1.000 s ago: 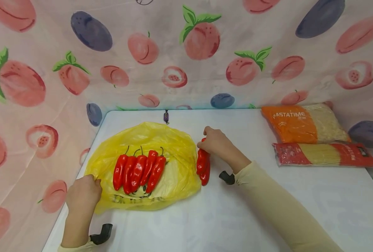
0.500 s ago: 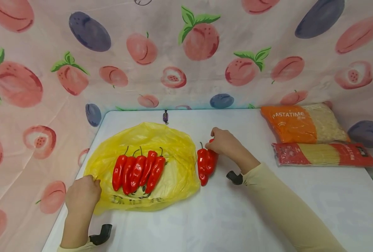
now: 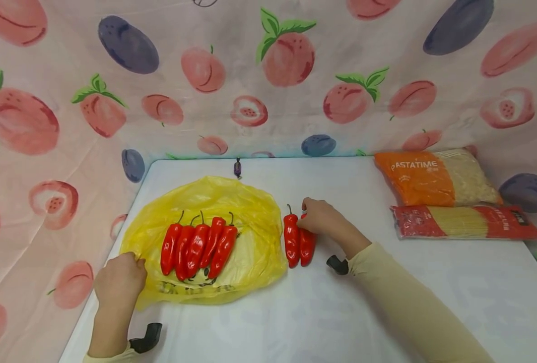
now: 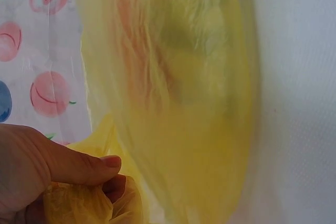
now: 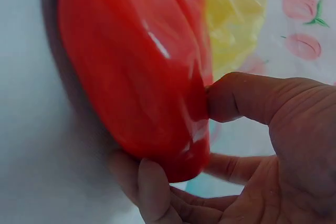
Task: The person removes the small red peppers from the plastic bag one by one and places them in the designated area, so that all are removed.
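Note:
A yellow plastic bag [image 3: 261,232] lies flat on the left of the white table, with several red chili peppers [image 3: 198,251] in a row on it. My left hand [image 3: 120,278] pinches the bag's left edge; in the left wrist view the crumpled film is bunched under the thumb [image 4: 86,167]. To the right of the bag, a single red pepper [image 3: 291,242] lies on the table, stem pointing away. Right beside it, my right hand [image 3: 326,222] holds another red pepper [image 5: 139,77] by its upper end, thumb on one side and fingertips on the other.
An orange pasta bag [image 3: 420,176] and a red packet of long noodles [image 3: 461,222] lie at the back right. A small dark wrapped candy [image 3: 238,168] sits near the back edge. Fruit-print cloth [image 3: 291,116] hangs behind and to the left.
The right hand has moved right with one pepper, then lowered it toward me, beside the other pepper. The two now lie side by side. The left hand stays on the bag.

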A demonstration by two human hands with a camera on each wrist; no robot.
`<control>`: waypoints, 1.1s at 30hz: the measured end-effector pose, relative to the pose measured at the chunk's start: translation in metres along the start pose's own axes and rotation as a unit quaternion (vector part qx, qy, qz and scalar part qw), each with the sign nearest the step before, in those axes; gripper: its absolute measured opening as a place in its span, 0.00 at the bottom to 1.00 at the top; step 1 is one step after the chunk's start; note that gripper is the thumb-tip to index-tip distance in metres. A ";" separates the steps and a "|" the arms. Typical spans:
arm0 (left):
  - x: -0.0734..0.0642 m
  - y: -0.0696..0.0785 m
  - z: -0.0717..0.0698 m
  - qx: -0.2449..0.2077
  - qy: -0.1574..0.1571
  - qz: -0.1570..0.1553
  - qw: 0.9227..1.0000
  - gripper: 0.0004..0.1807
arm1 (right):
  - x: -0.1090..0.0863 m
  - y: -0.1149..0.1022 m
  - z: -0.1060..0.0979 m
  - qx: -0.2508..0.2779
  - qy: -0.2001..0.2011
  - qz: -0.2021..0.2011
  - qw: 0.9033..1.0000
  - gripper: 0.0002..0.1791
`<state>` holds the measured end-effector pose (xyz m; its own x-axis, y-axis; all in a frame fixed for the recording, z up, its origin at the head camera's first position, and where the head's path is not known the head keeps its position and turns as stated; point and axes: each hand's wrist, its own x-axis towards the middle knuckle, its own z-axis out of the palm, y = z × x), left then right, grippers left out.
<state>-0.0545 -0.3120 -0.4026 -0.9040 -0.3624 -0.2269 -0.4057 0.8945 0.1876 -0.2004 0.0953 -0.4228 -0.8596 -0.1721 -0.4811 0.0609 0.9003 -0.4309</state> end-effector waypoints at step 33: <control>0.000 -0.001 -0.002 -0.002 0.003 -0.005 1.000 0.16 | -0.009 -0.043 -0.007 -0.024 0.075 -0.038 0.996 0.28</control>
<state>-0.0542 -0.3130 -0.4010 -0.9002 -0.3735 -0.2237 -0.4161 0.8892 0.1899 -0.1989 0.0613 -0.3944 -0.9269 -0.1828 -0.3277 -0.0291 0.9057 -0.4230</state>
